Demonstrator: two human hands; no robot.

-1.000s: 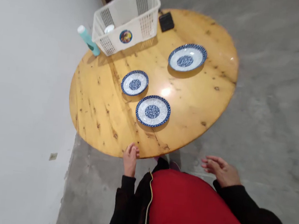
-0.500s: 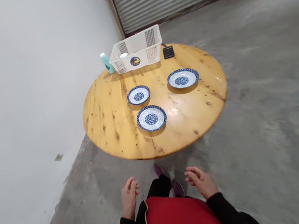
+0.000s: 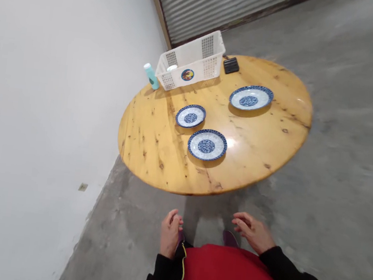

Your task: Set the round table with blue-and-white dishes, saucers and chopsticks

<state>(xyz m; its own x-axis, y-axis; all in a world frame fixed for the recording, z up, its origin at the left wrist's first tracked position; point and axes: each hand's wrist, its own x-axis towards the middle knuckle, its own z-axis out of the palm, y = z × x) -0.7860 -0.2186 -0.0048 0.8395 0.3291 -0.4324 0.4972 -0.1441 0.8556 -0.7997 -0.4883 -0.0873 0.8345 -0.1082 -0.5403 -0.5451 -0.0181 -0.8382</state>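
A round wooden table (image 3: 158,154) carries three blue-and-white patterned plates: a near plate (image 3: 207,144), a smaller plate (image 3: 190,115) behind it to the left, and a larger plate (image 3: 251,97) at the right. My left hand (image 3: 169,232) hangs below the table's near edge with fingers loosely curled and nothing in it. My right hand (image 3: 252,230) is beside it, fingers stretched and apart, holding nothing. Both hands are short of the table and touch nothing.
A white plastic basket (image 3: 191,62) stands at the table's far edge, with a teal bottle (image 3: 151,76) to its left and a small black object (image 3: 231,65) to its right. A white wall runs along the left. Grey concrete floor surrounds the table; a corrugated shutter is behind.
The view has pulled back from the table and shifted. My left hand, earlier at the table's near edge, is now off it and lower. My right hand has drawn inward.
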